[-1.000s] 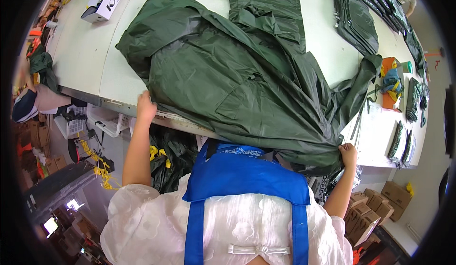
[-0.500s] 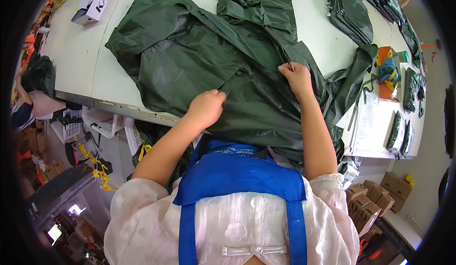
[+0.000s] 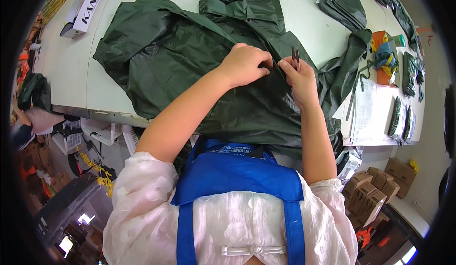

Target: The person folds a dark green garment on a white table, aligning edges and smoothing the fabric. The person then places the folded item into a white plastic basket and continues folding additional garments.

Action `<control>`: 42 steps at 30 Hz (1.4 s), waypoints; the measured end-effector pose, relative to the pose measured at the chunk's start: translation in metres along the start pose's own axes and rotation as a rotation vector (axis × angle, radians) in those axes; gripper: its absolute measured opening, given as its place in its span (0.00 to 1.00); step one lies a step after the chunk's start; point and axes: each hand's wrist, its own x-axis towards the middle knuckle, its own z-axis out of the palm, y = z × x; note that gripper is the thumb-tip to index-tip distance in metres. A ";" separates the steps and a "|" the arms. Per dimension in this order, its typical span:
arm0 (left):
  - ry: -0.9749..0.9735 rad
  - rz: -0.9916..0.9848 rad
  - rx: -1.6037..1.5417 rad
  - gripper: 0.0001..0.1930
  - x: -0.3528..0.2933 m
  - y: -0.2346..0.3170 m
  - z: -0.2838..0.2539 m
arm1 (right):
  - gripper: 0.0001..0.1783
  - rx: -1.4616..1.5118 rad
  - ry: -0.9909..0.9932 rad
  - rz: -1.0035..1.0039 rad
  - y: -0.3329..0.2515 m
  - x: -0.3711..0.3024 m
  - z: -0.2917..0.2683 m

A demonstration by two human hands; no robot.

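Note:
Dark green, shiny waterproof fabric, apparently a garment point(image 3: 161, 70), lies spread in loose folds and hangs over the table's near edge. My left hand point(image 3: 244, 65) reaches across it, fingers bent around a seam near the middle; the fingertips are partly hidden. Just to its right, my right hand point(image 3: 301, 80) holds small thread snips point(image 3: 295, 56), with the blades pointing up and away from me. Its thumb and fingertips are next to the same seam. A sleeve-like length point(image 3: 349, 58) of green fabric stretches out to the right.
On the white table point(image 3: 71, 75) are a white box point(image 3: 87, 13) at far left, folded dark green pieces point(image 3: 339, 4) at far right, an orange box point(image 3: 381, 58) and paper sheets point(image 3: 365, 106). Baskets point(image 3: 102, 128) and cartons point(image 3: 368, 198) are lower down. Another person point(image 3: 40, 120) is at left.
My left hand has moved right and farther away, up to the seam beside my right hand. The snips now point up in my right hand. The whole view has shifted slightly.

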 end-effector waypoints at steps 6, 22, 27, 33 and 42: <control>-0.014 -0.150 -0.453 0.10 0.005 -0.004 0.009 | 0.08 0.045 -0.033 -0.053 0.000 0.006 0.003; -0.068 -0.236 -0.920 0.08 0.009 -0.012 -0.011 | 0.14 -0.632 0.005 -0.291 -0.019 -0.018 -0.013; -0.111 -0.268 -0.950 0.08 0.009 -0.010 -0.020 | 0.14 -0.660 -0.009 -0.317 -0.024 -0.010 -0.006; -0.139 -0.297 -0.915 0.09 0.010 -0.009 -0.023 | 0.13 -0.677 -0.028 -0.284 -0.032 -0.004 0.000; -0.125 -0.319 -0.941 0.07 0.009 -0.008 -0.024 | 0.14 -0.695 -0.053 -0.236 -0.034 -0.003 0.000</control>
